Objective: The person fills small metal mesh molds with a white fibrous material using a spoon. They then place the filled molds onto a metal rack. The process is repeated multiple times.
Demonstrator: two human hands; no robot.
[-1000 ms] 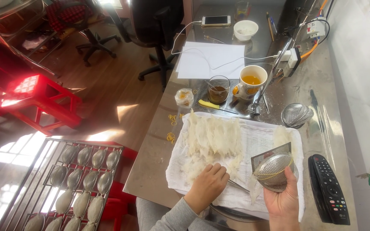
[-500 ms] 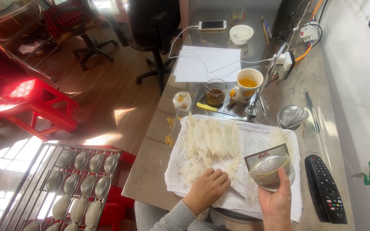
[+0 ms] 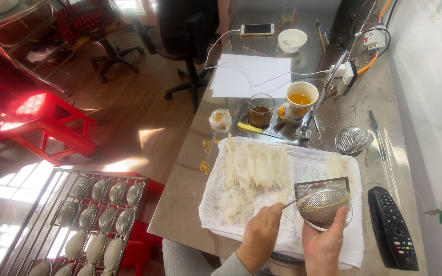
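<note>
from the head camera: the right hand (image 3: 326,240) is cupped tight around a domed metal mesh mould (image 3: 324,206), just right of the white towel's (image 3: 282,230) middle. the left hand (image 3: 260,236) pinches thin tweezers (image 3: 289,203) toward its rim. the pale wet strands (image 3: 254,166) on the towel look soft, light and easily torn; best lifted by their ends.

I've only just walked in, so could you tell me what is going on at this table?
A person sits at a steel table. Their right hand holds an oval wire-mesh mould, while the left hand points a thin metal tool at it. Pale, stringy white pieces lie spread on a white cloth. A rack of filled mesh moulds stands to the left.
</note>
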